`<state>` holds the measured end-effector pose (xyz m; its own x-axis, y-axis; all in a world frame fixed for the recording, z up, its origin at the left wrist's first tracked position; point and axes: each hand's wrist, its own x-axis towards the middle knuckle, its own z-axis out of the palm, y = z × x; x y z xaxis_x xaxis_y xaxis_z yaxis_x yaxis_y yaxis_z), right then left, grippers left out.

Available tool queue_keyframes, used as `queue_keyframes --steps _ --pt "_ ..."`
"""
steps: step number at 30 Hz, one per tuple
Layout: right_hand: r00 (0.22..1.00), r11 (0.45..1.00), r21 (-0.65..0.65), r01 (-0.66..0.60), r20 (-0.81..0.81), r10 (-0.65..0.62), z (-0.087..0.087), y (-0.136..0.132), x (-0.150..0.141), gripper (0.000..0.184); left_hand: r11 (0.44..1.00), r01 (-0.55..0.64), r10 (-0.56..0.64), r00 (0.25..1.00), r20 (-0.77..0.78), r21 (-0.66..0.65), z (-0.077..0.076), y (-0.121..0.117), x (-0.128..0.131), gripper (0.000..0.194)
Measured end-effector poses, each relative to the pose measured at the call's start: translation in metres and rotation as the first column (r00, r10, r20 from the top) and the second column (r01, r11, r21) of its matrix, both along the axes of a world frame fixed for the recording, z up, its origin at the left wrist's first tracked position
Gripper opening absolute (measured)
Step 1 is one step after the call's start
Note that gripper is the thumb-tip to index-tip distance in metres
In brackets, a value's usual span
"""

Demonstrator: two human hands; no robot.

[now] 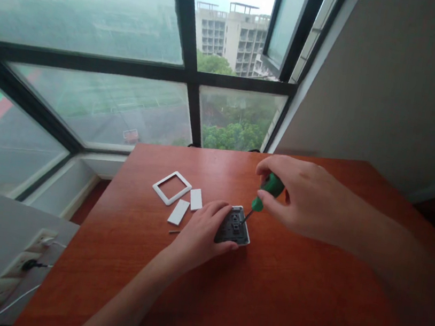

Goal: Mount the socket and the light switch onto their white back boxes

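My right hand (297, 196) is wrapped around the green handle of a screwdriver (271, 186). The screwdriver slants down to the left, and its tip meets the dark inner face of a wall switch (235, 227) with a white rim. My left hand (205, 231) grips this switch by its left side, fingers over the far edge and thumb along the near edge. Left of it lie two white rocker plates, one rocker plate (196, 199) nearer the switch and another rocker plate (178, 212) beside it. A white square frame (172, 188) lies behind them. A small screw-like metal piece (174, 232) is close to my left hand.
The reddish-brown wooden table (283, 296) stands against large windows (136, 108) with dark frames. A grey wall (393, 90) rises at the right. Wall sockets (21, 265) with plugged-in cables are low on the left, beside the table edge.
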<state>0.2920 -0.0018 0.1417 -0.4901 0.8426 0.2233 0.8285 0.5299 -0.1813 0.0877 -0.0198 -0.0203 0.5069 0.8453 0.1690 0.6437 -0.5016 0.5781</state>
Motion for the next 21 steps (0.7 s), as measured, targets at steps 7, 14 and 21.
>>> queue_keyframes --steps 7,14,21 --pt "0.989 0.992 0.122 0.039 0.138 -0.056 -0.001 0.003 -0.005 0.021 1.000 -0.005 0.005 1.000 0.019 0.009 0.001 -0.002 0.004 0.074" --pt "0.962 0.979 0.173 0.112 0.229 -0.151 0.002 -0.010 -0.013 0.025 0.999 -0.028 0.028 0.999 0.030 0.016 0.001 -0.004 0.006 0.073" --pt "0.971 0.993 0.108 0.053 0.227 -0.076 0.003 -0.012 -0.016 0.018 0.999 -0.039 0.038 0.999 0.039 0.026 -0.002 -0.004 0.006 0.073"
